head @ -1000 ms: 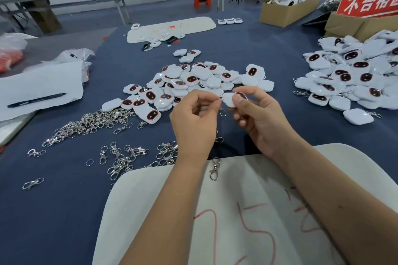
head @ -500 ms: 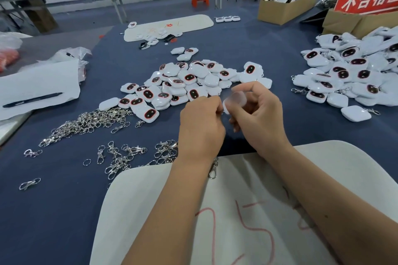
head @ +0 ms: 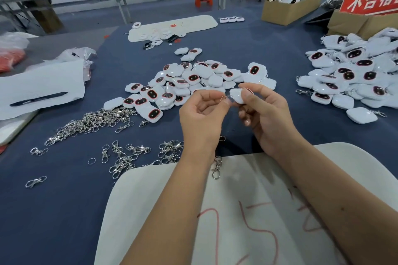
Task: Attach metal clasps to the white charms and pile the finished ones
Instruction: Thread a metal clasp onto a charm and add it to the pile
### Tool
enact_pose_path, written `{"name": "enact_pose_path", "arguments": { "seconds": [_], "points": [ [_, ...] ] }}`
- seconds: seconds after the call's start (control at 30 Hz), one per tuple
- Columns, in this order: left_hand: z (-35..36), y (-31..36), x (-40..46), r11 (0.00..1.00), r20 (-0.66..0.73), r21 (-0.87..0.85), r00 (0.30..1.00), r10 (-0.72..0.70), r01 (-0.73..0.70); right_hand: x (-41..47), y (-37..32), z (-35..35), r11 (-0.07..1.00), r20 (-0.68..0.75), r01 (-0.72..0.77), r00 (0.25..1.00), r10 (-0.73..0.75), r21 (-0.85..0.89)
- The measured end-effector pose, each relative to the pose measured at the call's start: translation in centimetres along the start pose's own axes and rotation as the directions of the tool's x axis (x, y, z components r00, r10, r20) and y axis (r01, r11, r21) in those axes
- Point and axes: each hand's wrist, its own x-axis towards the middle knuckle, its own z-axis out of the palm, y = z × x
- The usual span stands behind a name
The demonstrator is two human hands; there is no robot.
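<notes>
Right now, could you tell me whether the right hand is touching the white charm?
Touching. The head view shows the right hand pinching the white charm between thumb and fingertips, no gap visible.

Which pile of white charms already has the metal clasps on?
The pile on the right: small clasps stick out along its edges. The middle pile shows none, and loose clasps lie left of it.
</notes>
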Motion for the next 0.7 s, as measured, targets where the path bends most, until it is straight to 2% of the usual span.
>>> {"name": "enact_pose_path", "arguments": {
  "seconds": [0.13, 0.27, 0.4, 0.47, 0.53, 0.57, 0.6, 0.7],
  "points": [
    [-0.6, -0.2, 0.2, 0.977, 0.007, 0.19, 0.995, 0.101, -0.101, -0.1, 0.2, 0.0, 0.999, -0.04, 0.022, 0.999, -0.023, -0.046],
    [-1.0, -0.2, 0.4, 0.879, 0.085, 0.42, 0.975, 0.207, -0.224, -0.4, 0.4, 0.2, 0.964, -0.065, 0.134, 0.986, -0.153, -0.23],
    [-1.4, 0.1, 0.5, 0.65, 0.254, 0.637, 0.909, 0.331, -0.415, -0.9, 0.7, 0.7, 0.831, -0.014, 0.27, 0.948, -0.317, -0.486],
    [-1.4, 0.1, 0.6, 0.535, 0.325, 0.704, 0.881, 0.343, -0.468, -1.0, 0.8, 0.8, 0.732, 0.021, 0.331, 0.917, -0.398, -0.596],
    [-1.3, 0.0, 0.7, 0.468, 0.352, 0.735, 0.866, 0.355, -0.491, -1.0, 0.9, 0.8, 0.668, 0.042, 0.357, 0.898, -0.438, -0.653],
    [-1.3, -0.1, 0.7, 0.476, 0.34, 0.734, 0.869, 0.36, -0.485, -1.0, 0.9, 0.8, 0.694, 0.034, 0.346, 0.906, -0.422, -0.631],
    [-1.2, -0.2, 0.6, 0.53, 0.305, 0.712, 0.883, 0.357, -0.46, -0.9, 0.9, 0.7, 0.755, 0.012, 0.319, 0.924, -0.382, -0.573],
    [-1.0, -0.3, 0.3, 0.785, 0.123, 0.547, 0.956, 0.267, -0.29, -0.4, 0.6, 0.3, 0.929, -0.053, 0.182, 0.976, -0.21, -0.323]
  ]
}}
